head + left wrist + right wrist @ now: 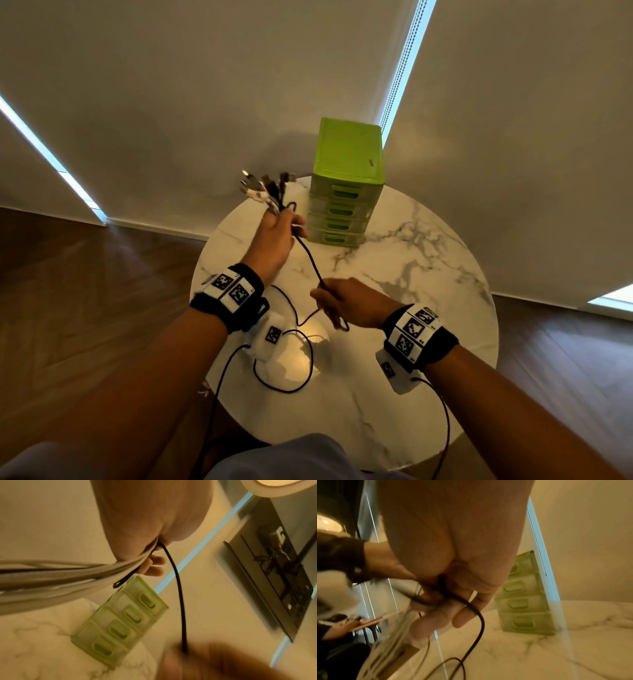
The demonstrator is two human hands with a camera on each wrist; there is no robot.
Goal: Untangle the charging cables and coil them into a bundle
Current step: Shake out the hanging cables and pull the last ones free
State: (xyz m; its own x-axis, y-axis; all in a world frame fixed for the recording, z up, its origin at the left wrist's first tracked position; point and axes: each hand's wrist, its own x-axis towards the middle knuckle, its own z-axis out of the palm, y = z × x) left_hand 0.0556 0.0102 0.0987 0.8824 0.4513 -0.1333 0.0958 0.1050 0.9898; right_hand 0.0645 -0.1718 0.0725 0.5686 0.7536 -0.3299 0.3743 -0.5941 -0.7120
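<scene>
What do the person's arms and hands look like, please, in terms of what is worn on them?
Both forearms are bare. The left wrist and right wrist each wear a black band with white square-code markers, a white tagged camera block beneath, and a thin dark lead trailing off.

Two hands – one drawer unit – one table.

The round table has a glossy, polished marble-look top, white with grey veins, and it mirrors a lamp near its near edge. The drawer box at the far side is smooth translucent green plastic. The black cable looks matt and rubbery; the white cables are smooth plastic, with shiny metal plugs. The wristbands are black cloth. The floor is dark wood.
</scene>
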